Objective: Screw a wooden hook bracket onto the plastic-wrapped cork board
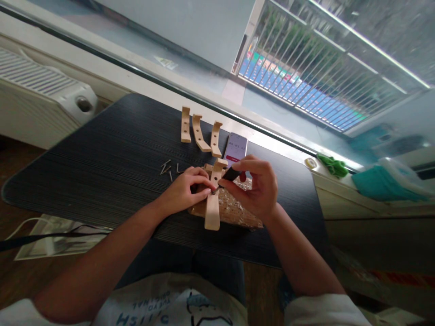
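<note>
A pale wooden hook (212, 213) lies across a block wrapped in bubble wrap (234, 206), its curled end pointing away from me. My right hand (256, 185) grips the dark handle of a screwdriver (231, 174), whose shaft slants down to the hook's lower hole. Thumb and index finger of my left hand (190, 188) are pinched close around a small screw (213, 192) at that spot, touching the hook. The screw is mostly hidden by the fingers. To the left of the block, several loose screws (166, 167) are scattered on the table.
Three more wooden hooks (185, 127) stand in a row at the back of the dark table (112, 149). Beside them lies a phone (237, 145) with a lit screen. A radiator (44, 86) is at the left; a green cloth (333, 166) rests on the sill at right.
</note>
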A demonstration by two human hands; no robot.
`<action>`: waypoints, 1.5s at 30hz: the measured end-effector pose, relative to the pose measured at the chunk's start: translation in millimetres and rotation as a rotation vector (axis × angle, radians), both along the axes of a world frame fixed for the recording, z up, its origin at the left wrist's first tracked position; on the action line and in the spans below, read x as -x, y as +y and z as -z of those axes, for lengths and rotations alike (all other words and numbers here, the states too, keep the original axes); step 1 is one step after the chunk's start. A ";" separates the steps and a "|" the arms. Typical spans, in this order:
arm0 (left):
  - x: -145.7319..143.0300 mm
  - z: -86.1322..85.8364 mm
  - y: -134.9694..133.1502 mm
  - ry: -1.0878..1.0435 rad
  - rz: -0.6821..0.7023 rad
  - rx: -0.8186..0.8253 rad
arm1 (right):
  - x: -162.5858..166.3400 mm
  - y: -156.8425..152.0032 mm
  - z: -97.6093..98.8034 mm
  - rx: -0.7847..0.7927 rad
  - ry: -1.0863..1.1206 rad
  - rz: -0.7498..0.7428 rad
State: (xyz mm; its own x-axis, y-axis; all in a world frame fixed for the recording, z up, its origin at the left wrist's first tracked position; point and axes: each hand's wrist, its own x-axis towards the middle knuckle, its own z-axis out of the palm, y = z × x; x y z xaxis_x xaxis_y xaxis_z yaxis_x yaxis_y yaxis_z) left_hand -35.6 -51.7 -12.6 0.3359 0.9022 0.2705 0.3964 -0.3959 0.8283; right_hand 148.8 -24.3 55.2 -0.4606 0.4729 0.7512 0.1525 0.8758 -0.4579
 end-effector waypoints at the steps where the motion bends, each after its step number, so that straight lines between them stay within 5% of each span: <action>1: -0.2 -0.2 0.1 0.003 0.000 0.002 | -1.0 0.5 0.0 0.001 -0.003 -0.010; 15: 0.2 1.2 0.4 -0.009 -0.014 0.014 | -14.1 3.8 -13.3 0.256 -0.105 -0.297; 36: -0.5 -2.2 -0.4 0.015 -0.032 0.030 | -12.2 -2.0 -5.4 0.480 -0.064 -0.235; 45: -0.7 3.6 1.0 0.010 -0.040 -0.044 | -9.9 1.5 -11.2 0.378 -0.040 -0.233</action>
